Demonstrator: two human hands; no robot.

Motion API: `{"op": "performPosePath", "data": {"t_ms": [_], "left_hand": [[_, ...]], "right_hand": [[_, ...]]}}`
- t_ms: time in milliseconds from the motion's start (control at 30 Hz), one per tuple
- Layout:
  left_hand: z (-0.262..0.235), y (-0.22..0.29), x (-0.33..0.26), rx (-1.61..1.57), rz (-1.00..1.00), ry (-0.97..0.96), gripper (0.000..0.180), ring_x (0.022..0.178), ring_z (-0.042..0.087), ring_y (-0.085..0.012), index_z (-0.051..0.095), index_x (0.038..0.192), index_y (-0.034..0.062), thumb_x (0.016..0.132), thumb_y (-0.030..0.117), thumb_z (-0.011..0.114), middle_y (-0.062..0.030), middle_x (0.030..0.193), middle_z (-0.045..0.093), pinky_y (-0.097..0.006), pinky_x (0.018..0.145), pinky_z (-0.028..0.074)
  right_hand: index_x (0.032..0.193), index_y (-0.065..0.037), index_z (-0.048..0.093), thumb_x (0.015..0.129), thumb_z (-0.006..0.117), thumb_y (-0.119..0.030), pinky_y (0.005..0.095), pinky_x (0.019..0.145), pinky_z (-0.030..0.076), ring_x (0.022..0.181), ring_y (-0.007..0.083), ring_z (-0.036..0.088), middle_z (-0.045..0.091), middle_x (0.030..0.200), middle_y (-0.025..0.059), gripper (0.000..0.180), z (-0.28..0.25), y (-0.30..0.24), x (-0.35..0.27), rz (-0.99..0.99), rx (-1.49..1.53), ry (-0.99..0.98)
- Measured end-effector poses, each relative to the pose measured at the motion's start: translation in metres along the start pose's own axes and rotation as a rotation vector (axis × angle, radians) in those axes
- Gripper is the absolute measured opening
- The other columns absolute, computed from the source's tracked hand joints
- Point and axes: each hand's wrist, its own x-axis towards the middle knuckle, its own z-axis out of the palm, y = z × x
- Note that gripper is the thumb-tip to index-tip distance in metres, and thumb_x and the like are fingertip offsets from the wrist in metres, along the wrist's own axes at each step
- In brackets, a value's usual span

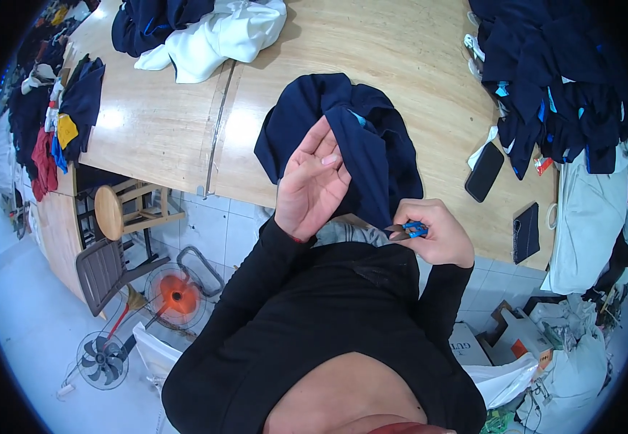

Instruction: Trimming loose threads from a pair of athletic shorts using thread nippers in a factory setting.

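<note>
A navy blue garment (372, 155) lies bunched on the table's near edge, part of it hanging toward my lap. Palm up, my left hand (314, 181) rests along the garment's left fold. Its fingers are stretched out, the fingertips touching the cloth and partly hidden by it; I see no grip. My right hand (433, 230) is closed around small thread snips (416, 230) with blue handles, their blades pointing left at the garment's lower edge. Whether those fingers also pinch the cloth is hard to make out.
The light wood table (429, 43) bears white cloth (220, 40) at the back left and a large navy garment pile (552, 79) at the right. A black phone (484, 173) and a dark fabric piece (526, 233) lie nearby. A stool (109, 213) and fan (176, 296) stand lower left.
</note>
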Motion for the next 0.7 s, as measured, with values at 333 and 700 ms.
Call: {"op": "performPosePath", "data": {"t_ms": [333, 700], "left_hand": [[-0.005, -0.008, -0.005, 0.378, 0.125, 0.096, 0.06, 0.125, 0.074, -0.0205, 0.053, 0.157, 0.0018, 0.101, -0.013, 0.069, -0.0149, 0.149, 0.067, -0.035, 0.105, 0.062], [0.01, -0.01, -0.011, 0.605, 0.14, 0.098, 0.055, 0.118, 0.078, -0.023, 0.062, 0.149, -0.0064, 0.096, -0.015, 0.075, -0.0184, 0.15, 0.066, -0.03, 0.102, 0.063]], "right_hand": [[0.097, 0.001, 0.07, 0.089, 0.084, 0.0, 0.0331, 0.071, 0.051, 0.078, 0.021, 0.066, 0.07, 0.087, 0.0127, 0.016, 0.01, -0.006, 0.01, 0.269, -0.204, 0.519], [0.114, -0.001, 0.068, 0.095, 0.091, -0.016, 0.0269, 0.062, 0.051, 0.069, 0.0111, 0.063, 0.071, 0.084, 0.0067, 0.033, 0.053, -0.044, 0.044, 0.016, -0.086, 0.835]]}}
